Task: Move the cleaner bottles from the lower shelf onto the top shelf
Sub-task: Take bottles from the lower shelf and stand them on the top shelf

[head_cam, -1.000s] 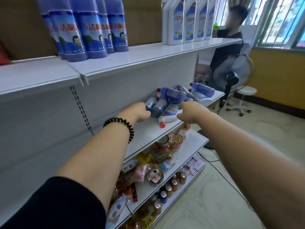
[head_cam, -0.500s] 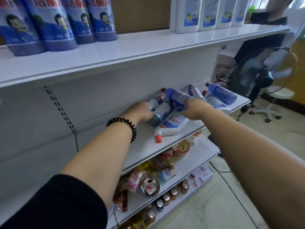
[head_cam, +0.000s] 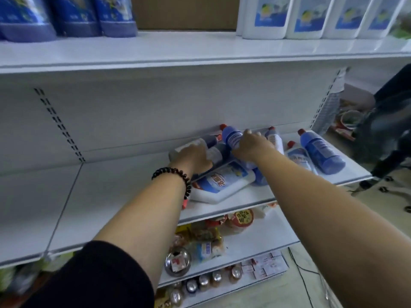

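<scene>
Several cleaner bottles lie in a heap on the lower shelf (head_cam: 111, 196). My left hand (head_cam: 191, 156), a black bead bracelet at its wrist, grips a grey-white bottle (head_cam: 211, 150) at the heap's left. My right hand (head_cam: 251, 146) curls round a blue bottle with a red cap (head_cam: 231, 135). A white bottle with a blue label (head_cam: 222, 182) lies flat under both wrists. More blue bottles (head_cam: 320, 152) lie to the right. The top shelf (head_cam: 178, 50) holds blue bottles (head_cam: 73, 16) on the left and white jugs (head_cam: 304, 16) on the right.
Between the two groups the top shelf shows bare white surface. Snack packets and jars (head_cam: 240, 218) fill the shelves below, and small cans (head_cam: 204, 281) stand on the bottom one. A dark, blurred shape, a fan or a person (head_cam: 387, 130), is at the right edge.
The view has closed in on the shelves. Both hands reached deeper into the heap; the left closed on the grey-white bottle and the right wrapped over the blue one.
</scene>
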`<action>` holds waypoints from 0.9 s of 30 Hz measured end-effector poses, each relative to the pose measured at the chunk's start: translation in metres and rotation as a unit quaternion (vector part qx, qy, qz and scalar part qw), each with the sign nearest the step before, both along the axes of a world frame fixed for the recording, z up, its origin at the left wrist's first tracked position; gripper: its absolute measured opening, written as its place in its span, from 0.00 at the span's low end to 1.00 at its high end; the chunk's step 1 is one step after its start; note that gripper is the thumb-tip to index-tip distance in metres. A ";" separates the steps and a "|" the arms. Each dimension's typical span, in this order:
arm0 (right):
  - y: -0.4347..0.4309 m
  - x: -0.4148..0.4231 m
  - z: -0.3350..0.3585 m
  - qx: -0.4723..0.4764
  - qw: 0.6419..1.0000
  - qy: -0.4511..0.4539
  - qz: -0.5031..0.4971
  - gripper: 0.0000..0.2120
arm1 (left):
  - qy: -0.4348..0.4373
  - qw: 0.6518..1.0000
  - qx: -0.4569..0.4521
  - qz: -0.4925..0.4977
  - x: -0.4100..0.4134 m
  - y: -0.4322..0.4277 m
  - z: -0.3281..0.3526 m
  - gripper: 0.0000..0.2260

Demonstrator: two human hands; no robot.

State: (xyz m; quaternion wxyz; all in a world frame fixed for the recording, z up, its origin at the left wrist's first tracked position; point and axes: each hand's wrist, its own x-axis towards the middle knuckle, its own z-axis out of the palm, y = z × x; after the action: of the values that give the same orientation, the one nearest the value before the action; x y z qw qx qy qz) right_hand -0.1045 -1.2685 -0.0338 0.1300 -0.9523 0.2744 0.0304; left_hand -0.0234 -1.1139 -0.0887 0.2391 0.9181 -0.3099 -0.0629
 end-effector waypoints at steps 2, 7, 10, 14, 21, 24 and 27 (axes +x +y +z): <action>-0.002 0.007 -0.008 -0.003 1.000 -0.002 -0.001 0.39 | -0.037 0.998 0.022 0.055 -0.005 -0.005 0.001 0.22; -0.010 0.018 -0.022 -0.023 1.000 -0.013 0.001 0.42 | -0.122 0.986 0.072 0.090 0.002 -0.012 -0.017 0.23; -0.017 0.025 -0.027 -0.011 1.000 -0.027 0.007 0.38 | -0.161 0.980 0.075 0.093 0.007 -0.013 -0.024 0.20; -0.027 0.025 -0.017 0.105 0.993 -0.056 -0.010 0.32 | -0.110 0.990 0.049 0.072 0.004 -0.007 -0.020 0.23; -0.013 0.010 -0.012 0.559 0.784 -0.233 -0.136 0.29 | 0.150 0.950 -0.159 0.224 0.001 0.001 0.018 0.27; 0.000 -0.006 -0.008 0.655 0.702 -0.253 -0.122 0.28 | 0.272 0.857 -0.364 0.244 -0.009 0.012 0.030 0.21; 0.010 -0.026 -0.003 0.706 0.649 -0.264 -0.100 0.20 | 0.324 0.819 -0.426 0.207 -0.020 0.029 0.041 0.20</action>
State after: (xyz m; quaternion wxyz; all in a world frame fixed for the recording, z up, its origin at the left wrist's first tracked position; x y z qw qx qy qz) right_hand -0.1306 -1.2580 -0.0366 0.8324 -0.5072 0.2174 -0.0510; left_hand -0.0434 -1.0848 -0.0478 0.7007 0.6935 -0.0132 -0.1671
